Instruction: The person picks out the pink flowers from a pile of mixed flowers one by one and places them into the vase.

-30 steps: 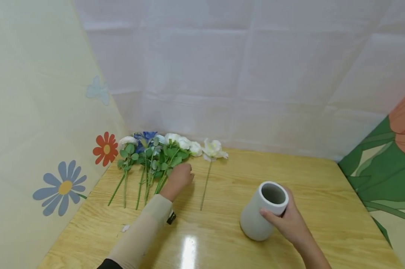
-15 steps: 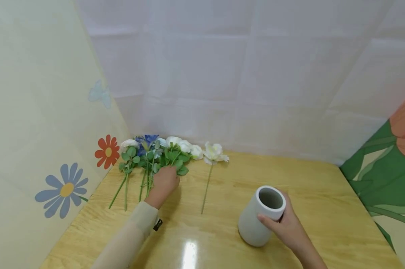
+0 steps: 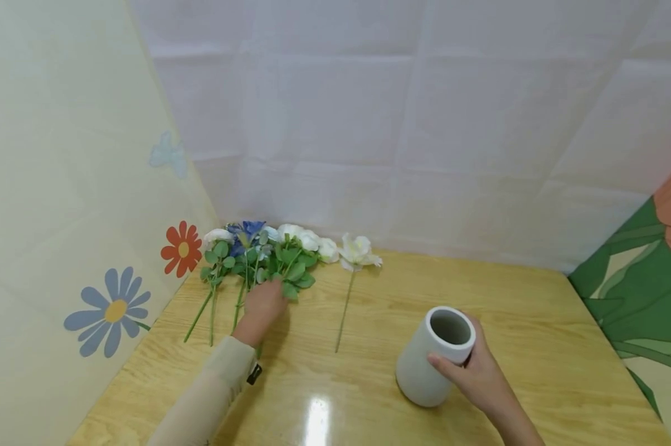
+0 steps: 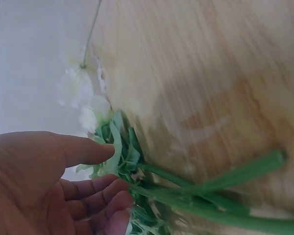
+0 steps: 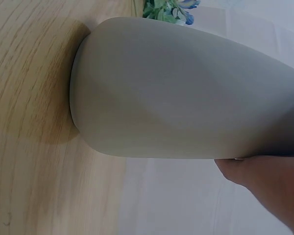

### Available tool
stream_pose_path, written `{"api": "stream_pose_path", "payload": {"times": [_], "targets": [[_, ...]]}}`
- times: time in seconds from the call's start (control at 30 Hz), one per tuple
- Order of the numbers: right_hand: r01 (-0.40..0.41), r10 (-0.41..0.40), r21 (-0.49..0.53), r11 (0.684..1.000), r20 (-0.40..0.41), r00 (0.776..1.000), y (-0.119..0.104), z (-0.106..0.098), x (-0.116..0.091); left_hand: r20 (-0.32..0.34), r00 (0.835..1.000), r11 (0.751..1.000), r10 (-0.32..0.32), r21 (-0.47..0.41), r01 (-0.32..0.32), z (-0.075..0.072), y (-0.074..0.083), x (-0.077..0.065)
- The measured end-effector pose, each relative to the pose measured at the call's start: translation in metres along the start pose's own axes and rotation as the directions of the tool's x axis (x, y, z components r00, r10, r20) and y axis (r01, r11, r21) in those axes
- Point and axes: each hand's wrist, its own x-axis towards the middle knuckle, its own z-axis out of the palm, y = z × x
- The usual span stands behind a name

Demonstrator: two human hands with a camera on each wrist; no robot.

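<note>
"What are you getting on the head feed, biggest first?"

"I'm seeing a creased white sheet (image 3: pixel 335 124) hanging behind the far edge of the tabletop (image 3: pixel 374 334), with the pale wood spreading out in front of it."

"And lying on it?"

"A row of flowers (image 3: pixel 291 255) is lying with its heads along the far edge, from the far left corner toward the middle. White and blue blooms are mixing with green leaves, and the stems are pointing toward the near edge."

"Next size down?"

"The pale grey vase (image 3: pixel 424 371) is sitting right of the middle, well apart from the far edge, mouth facing up. I can't tell whether its base is resting quite flat. A single white flower (image 3: pixel 356 251) is lying just right of the row, its head near the far edge."

"How are the hands?"

"The right hand (image 3: pixel 477 375) is gripping the vase near its rim, thumb on the near side, fingers reaching behind. The left hand (image 3: pixel 265 303) is hanging over the row's stems, just nearer than the leaves. On my left wrist feed it's showing about half open: fingers loosely bent, thumb standing apart, stems running just beside the fingertips. I can't tell whether they're touching."
</note>
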Motion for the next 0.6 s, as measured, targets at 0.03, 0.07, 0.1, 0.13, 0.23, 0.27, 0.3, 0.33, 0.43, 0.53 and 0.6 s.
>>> {"api": "stream_pose_path", "payload": {"times": [0.03, 0.07, 0.1, 0.13, 0.23, 0.27, 0.3, 0.33, 0.43, 0.53, 0.6], "targets": [[-0.002, 0.002, -0.001, 1.0, 0.002, 1.0, 0.0, 0.0, 0.0, 0.005, 1.0, 1.0, -0.006, 0.0, 0.006, 0.001, -0.001, 0.0], [-0.005, 0.005, -0.003, 1.0, 0.003, 1.0, 0.0, -0.001, 0.0, 0.01, 1.0, 1.0, -0.011, 0.001, 0.011, 0.001, -0.001, 0.0], [-0.007, 0.007, -0.004, 1.0, 0.005, 1.0, 0.0, -0.001, 0.0, 0.014, 1.0, 1.0, -0.013, 0.001, 0.013, 0.002, -0.002, 0.0], [-0.008, 0.008, -0.005, 1.0, 0.006, 1.0, 0.0, -0.001, 0.0, 0.018, 1.0, 1.0, -0.013, 0.0, 0.013, 0.003, -0.003, 0.0], [-0.014, 0.014, -0.007, 1.0, 0.01, 1.0, 0.0, -0.001, 0.0, 0.015, 1.0, 1.0, -0.003, 0.01, 0.003, 0.005, -0.005, -0.001], [-0.016, 0.016, -0.007, 1.0, 0.011, 1.0, 0.0, -0.001, 0.0, 0.007, 1.0, 1.0, 0.002, 0.013, -0.002, 0.005, -0.006, -0.002], [-0.015, 0.015, -0.004, 1.0, 0.012, 1.0, 0.0, -0.001, 0.001, -0.004, 1.0, 1.0, 0.008, 0.017, -0.008, 0.005, -0.007, -0.002], [-0.012, 0.012, -0.002, 1.0, 0.013, 1.0, 0.0, -0.001, 0.0, -0.014, 1.0, 1.0, 0.012, 0.021, -0.012, 0.005, -0.008, -0.003], [-0.002, 0.002, 0.005, 1.0, 0.013, 1.0, 0.0, 0.0, 0.001, -0.037, 0.999, 0.999, 0.016, 0.034, -0.015, 0.005, -0.01, -0.004], [0.008, -0.008, 0.006, 1.0, 0.011, 1.0, 0.0, 0.0, 0.001, -0.039, 0.999, 0.999, 0.019, 0.051, -0.017, 0.007, -0.012, -0.005], [0.006, -0.006, 0.005, 1.0, 0.012, 1.0, 0.0, 0.0, 0.002, -0.034, 0.999, 0.998, 0.021, 0.055, -0.019, 0.008, -0.012, -0.004]]}}
